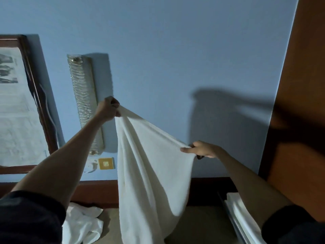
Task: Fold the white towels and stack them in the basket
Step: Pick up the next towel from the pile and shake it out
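Left hand, right hand grip white towel; framed print perhaps lettered, blurred.

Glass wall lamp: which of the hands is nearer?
Left. The left hand, gripping the white towel, is just right of the glass wall lamp; the right hand grips the towel far off to the lamp's right.

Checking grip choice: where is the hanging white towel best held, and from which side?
At the two ends of its top edge, each from its own outer side, as the left hand and right hand do now. The towel hangs limp and creased, so probably only a stretched top edge spreads it flat.
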